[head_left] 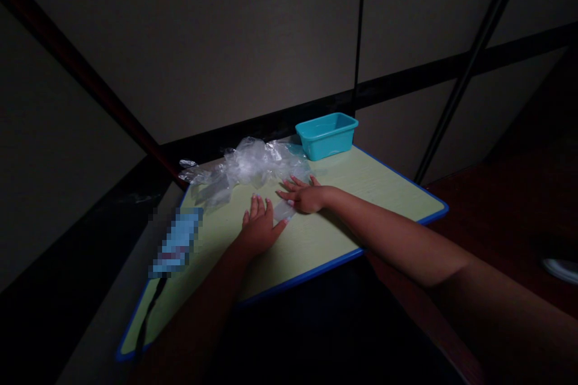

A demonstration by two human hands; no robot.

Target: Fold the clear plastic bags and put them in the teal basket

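Observation:
A small, flat piece of clear plastic [283,211], perhaps a bag, lies on the yellow tabletop between my hands. My left hand [261,230] rests palm down with its fingers spread, its thumb close to the plastic's near edge. My right hand [307,197] is laid over the far right side of the plastic, fingers stretched out to the left and apart. Just beyond the hands spreads a crumpled heap of clear plastic bags [250,162]. Whether the right fingertips touch that heap I cannot tell.
A turquoise plastic basket [329,141] stands at the table's back right corner. On the left edge lies a blurred-out light blue item [177,243] with a black strap [151,307]. The table [316,258] has a blue rim and stands against panelled doors [271,42].

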